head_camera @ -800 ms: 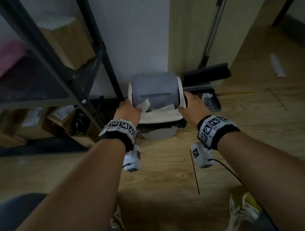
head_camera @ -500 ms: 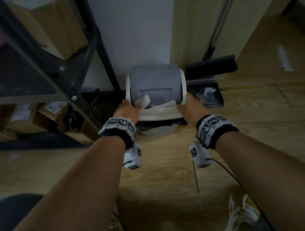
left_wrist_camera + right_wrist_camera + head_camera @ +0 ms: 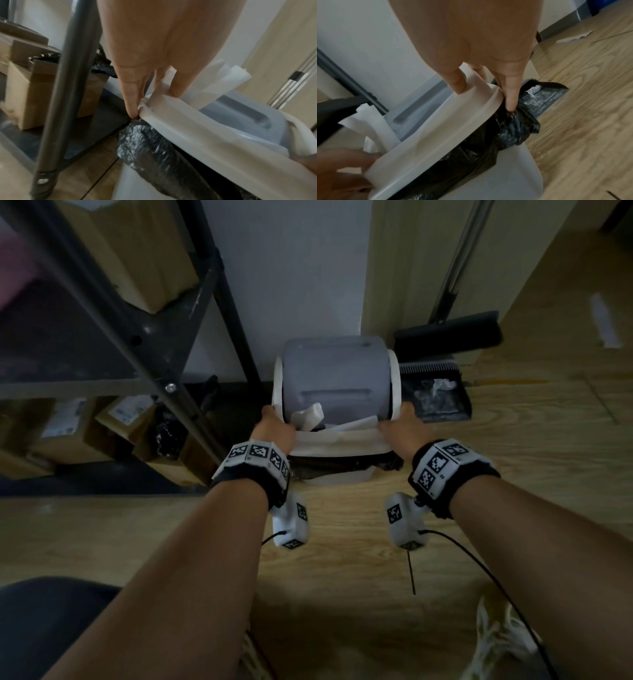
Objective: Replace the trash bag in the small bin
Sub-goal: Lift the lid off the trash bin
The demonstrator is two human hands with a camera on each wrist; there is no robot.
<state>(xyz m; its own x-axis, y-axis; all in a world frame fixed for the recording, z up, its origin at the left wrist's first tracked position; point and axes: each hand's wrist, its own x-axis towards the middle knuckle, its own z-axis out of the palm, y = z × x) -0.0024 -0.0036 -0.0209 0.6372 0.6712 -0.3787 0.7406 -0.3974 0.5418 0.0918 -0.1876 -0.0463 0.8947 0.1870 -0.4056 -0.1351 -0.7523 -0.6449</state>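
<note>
At the far left of the head view a dark metal shelf holds cardboard boxes, with more boxes under it on the wood floor. A shelf leg slants down toward the middle of the frame.

Just right of that leg, at the center, stands the small white bin against the wall, its grey lid tipped up and back. A white ring sits across the bin's top, and the black bag bunches out beneath it. Crumpled white paper pokes up inside.

The left hand is on the ring's left end: the wrist view shows its fingers straight down the outside and the thumb over the top, pinching the ring.

The right hand grips the ring's right end the same way, thumb on top, fingers down the outer side with one fingertip pressed into the black bag.

Right of the bin lies a black dustpan holding scraps, and a broom leans on the wall above it. A shoe shows at the lower right.
</note>
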